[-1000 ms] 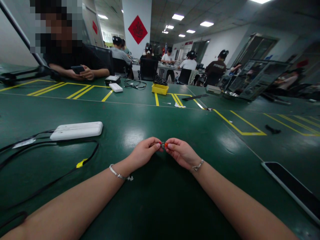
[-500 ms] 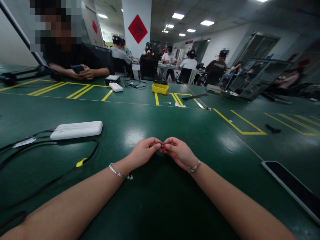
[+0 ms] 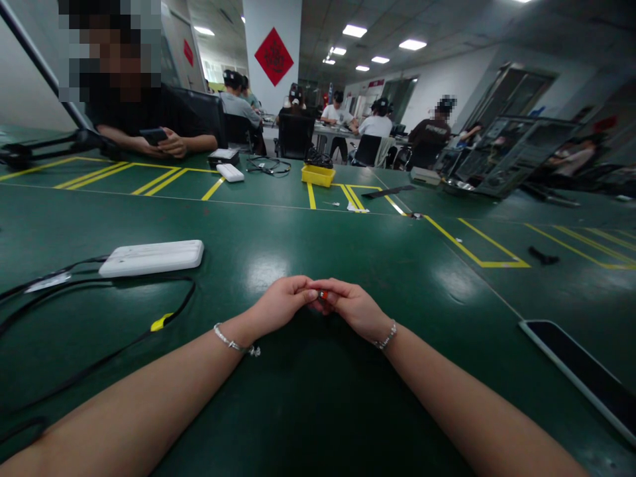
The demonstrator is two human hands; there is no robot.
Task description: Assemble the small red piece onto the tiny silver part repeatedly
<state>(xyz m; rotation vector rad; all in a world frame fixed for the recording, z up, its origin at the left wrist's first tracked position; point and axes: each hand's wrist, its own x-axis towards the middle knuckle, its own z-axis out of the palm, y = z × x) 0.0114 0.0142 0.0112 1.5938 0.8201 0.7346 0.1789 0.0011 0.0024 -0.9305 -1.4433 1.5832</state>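
Observation:
A small orange and dark object (image 3: 323,295) is pinched between my two hands, above the green table (image 3: 258,411). My left hand (image 3: 284,303) grips its dark left end between thumb and fingers. On its orange right end, my right hand (image 3: 358,308) is closed, with the index finger reaching over the top towards the left fingertips. The fingertips of both hands meet around it and hide part of it, so its exact shape is too small to tell.
A white power bank (image 3: 152,258) with black cables (image 3: 191,291) lies at the left. At the right is a phone (image 3: 571,371). Farther back stand a yellow tray (image 3: 318,175) and a metal frame (image 3: 517,156). Across the table a person (image 3: 149,122) holds a phone.
Both hands have dropped very slightly. The fingers of my right hand have straightened over the small object, and more of its orange part shows.

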